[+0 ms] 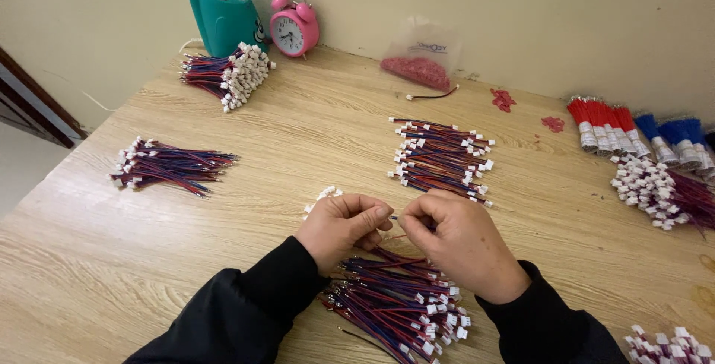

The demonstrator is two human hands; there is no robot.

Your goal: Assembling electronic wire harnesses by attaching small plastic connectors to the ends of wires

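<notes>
My left hand point(344, 226) and my right hand point(458, 241) meet over the near middle of the wooden table point(298, 140), fingertips pinched together on a thin wire end between them. What the left fingertips grip is too small to make out. Below my wrists lies a pile of red and blue wires with white connectors point(398, 304). A few loose white connectors point(322, 196) sit just beyond my left hand. A loose heap of finished wires point(441, 157) lies ahead of my hands.
Further wire bundles lie at the left point(167, 164), back left point(227, 75), right point(663, 189) and bottom right point(670, 345). A teal pen holder point(223, 21), pink alarm clock point(294, 27), plastic bag of red parts point(418, 62) and red and blue wire bunches point(640, 137) line the back.
</notes>
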